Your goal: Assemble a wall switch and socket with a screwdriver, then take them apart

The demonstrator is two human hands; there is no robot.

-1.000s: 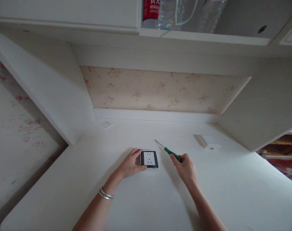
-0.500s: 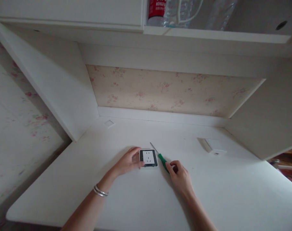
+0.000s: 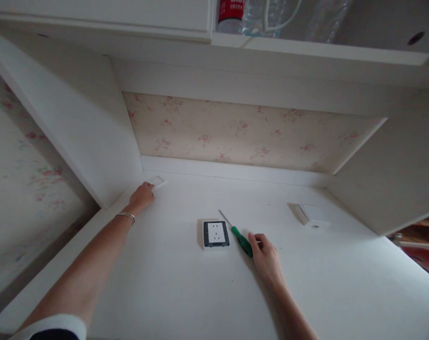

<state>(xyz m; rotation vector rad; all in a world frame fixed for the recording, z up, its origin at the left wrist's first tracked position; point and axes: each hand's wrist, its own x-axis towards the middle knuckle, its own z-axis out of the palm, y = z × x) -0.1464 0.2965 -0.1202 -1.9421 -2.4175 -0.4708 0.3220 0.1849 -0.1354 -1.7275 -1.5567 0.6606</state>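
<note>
Left hand (image 3: pixel 141 196) is touching white frame (image 3: pixel 159 184), grip unclear; right hand (image 3: pixel 266 260) is sitting beside green screwdriver (image 3: pixel 239 237), fingers half-open, holding nothing.

Past your right fingers (image 3: pixel 262 236), you have a box (image 3: pixel 312 215) to the right; wallpaper (image 3: pixel 239 127) lies farther beyond, bottles (image 3: pixel 231 13) higher up.

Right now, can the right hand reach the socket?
Probably yes: the right hand looks close to the socket. The green screwdriver lies between them, so it might need to go over or around that.
</note>
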